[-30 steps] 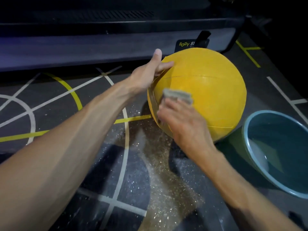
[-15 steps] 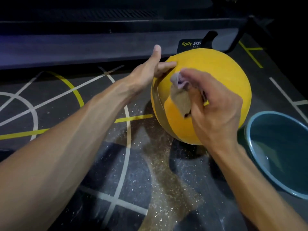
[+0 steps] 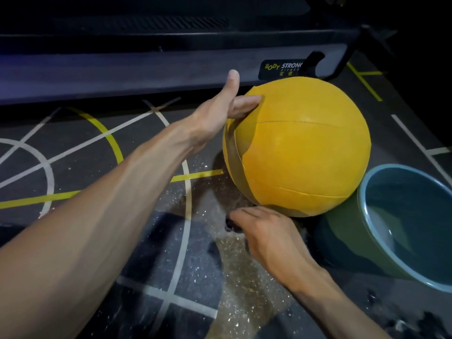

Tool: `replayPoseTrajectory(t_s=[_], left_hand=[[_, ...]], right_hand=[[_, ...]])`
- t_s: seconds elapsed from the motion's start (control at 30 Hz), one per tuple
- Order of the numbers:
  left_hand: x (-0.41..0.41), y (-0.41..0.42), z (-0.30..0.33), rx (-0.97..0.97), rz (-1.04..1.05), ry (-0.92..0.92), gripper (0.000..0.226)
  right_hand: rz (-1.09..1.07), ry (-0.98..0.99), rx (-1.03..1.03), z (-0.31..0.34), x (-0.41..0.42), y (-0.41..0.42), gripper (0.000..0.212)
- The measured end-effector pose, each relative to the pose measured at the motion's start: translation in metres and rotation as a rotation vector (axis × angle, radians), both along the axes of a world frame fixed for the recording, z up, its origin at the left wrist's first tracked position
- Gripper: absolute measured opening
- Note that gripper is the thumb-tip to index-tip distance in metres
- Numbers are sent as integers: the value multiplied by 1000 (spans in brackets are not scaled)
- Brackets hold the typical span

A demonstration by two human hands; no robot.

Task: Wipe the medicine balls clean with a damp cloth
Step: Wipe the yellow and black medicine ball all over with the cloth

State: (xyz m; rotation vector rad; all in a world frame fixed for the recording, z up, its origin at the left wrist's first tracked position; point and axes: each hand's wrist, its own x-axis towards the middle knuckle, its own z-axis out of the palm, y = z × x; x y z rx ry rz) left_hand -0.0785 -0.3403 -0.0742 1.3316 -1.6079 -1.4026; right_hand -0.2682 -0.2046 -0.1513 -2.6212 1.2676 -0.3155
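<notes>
On the dark gym floor (image 3: 73, 152), marked with white and yellow lines, sits the yellow medicine ball (image 3: 300, 148), touching a green bucket (image 3: 347, 241) at its right. Bucket holds some water. Left hand (image 3: 220, 111) rests on ball's upper left side, fingers straight, thumb raised; grip wide, holding nothing. Right hand (image 3: 266, 233) low at ball's underside, fingers curled; something dark just shows beneath them, cannot tell what, so grip uncertain. Pale specks and a wet-looking streak on floor beneath ball. Behind: long dark equipment base (image 3: 146, 69) labelled "BODY STRONG".
</notes>
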Motion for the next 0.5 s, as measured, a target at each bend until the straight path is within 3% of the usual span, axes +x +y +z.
replayPoseTrajectory(t_s=[0.07, 0.13, 0.23, 0.33, 0.5], left_hand=[[3, 2, -1, -2, 18, -2, 83], [7, 7, -4, -19, 37, -6, 82], [11, 20, -9, -50, 74, -23, 79], [15, 34, -15, -80, 139, -46, 74], [24, 41, -24, -114, 285, 34, 59]], right_hand=[[-70, -236, -44, 25, -10, 3, 47], [-164, -446, -145, 53, -21, 0, 31], [-390, -620, -242, 79, -40, -11, 27], [-523, -498, -283, 79, -48, -16, 26], [-479, -313, -432, 59, -55, -5, 26]])
